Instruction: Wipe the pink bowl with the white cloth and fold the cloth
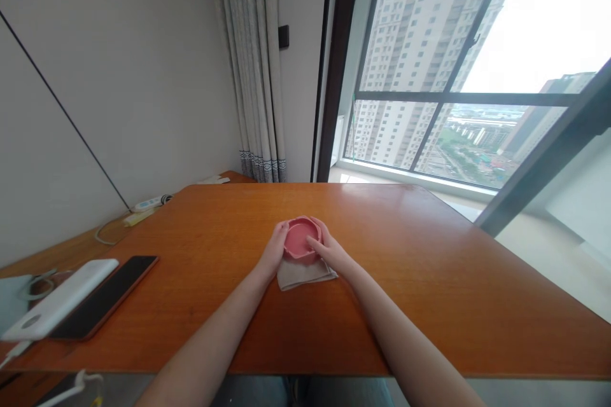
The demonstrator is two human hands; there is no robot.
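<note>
A shallow pink dish (300, 240) with a raised, angular rim is held between my two hands at the middle of the table. My left hand (275, 245) grips its left side, fingers around the outer wall. On the right side my right hand (329, 246) holds the rim, its thumb reaching over the inside. Beneath and just in front of the dish lies a folded light grey cloth (303, 275); whether the dish rests on it I cannot tell. The dish looks bare inside.
The wooden table (405, 280) spreads around my hands. At its left lie a black phone (107, 296) and a white power bank (62, 299) with a cable. A power strip (147, 203) sits by the left wall. A curtain (252, 63) and a window (443, 76) stand beyond.
</note>
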